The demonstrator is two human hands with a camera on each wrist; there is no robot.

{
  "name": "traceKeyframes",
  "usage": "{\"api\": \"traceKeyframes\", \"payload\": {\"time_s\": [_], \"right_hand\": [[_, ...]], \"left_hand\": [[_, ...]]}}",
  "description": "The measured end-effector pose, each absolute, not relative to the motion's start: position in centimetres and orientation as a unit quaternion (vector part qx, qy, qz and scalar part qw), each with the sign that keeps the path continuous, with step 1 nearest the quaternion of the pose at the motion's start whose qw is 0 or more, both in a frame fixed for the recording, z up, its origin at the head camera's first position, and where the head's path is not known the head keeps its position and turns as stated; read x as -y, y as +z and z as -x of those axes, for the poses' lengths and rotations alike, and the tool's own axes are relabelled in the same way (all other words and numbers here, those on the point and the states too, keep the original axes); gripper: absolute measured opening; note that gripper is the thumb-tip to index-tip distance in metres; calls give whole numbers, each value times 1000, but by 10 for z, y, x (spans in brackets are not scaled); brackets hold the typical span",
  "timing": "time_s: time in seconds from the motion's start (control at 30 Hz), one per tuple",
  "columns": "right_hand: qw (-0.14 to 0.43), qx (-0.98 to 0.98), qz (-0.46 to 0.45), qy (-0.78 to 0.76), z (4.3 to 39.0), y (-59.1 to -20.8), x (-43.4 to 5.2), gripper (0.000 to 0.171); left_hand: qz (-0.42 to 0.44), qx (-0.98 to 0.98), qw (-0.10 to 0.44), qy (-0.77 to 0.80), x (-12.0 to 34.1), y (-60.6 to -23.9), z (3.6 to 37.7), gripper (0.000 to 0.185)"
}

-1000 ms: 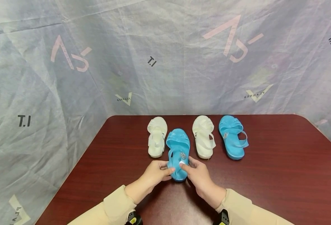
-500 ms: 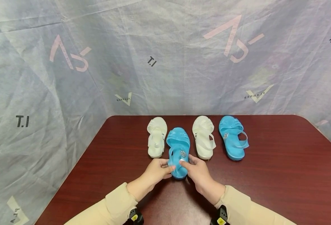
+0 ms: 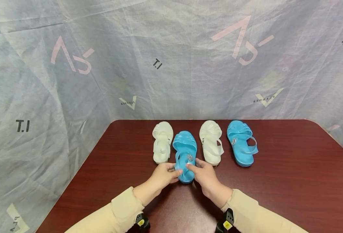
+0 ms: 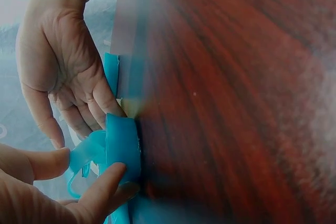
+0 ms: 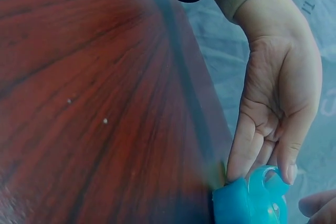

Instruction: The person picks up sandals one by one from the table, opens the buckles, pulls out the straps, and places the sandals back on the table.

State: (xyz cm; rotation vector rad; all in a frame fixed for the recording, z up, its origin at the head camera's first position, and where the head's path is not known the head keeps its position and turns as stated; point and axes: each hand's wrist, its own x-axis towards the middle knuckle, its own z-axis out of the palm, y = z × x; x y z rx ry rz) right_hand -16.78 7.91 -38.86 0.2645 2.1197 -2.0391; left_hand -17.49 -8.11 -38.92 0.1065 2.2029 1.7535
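Step in hand: positioning. The left hand [image 3: 162, 176] and right hand [image 3: 204, 176] pinch the heel of the blue sandal [image 3: 184, 155] resting on the tabletop [image 3: 291, 181] (between two white sandals [image 3: 162, 146]). Next move likely requires straight alignment, then release.

I see glossy, translucent blue plastic in the jelly sandal [image 3: 184, 152], polished reddish wood grain on the surface [image 3: 291, 181], and a matt, creased, fibrous cloth backdrop [image 3: 72, 81].

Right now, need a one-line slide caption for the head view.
Both hands, left hand and right hand, pinch the heel strap of a blue plastic sandal on a dark red wooden table.
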Motion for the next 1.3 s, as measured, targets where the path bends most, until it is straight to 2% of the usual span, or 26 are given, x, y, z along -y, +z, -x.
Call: {"api": "traceKeyframes", "payload": {"time_s": [1.3], "right_hand": [[78,-733,-98,-668,196,-398,-76,64]], "left_hand": [[-9,-784,164,599,72,-389,211,32]]}}
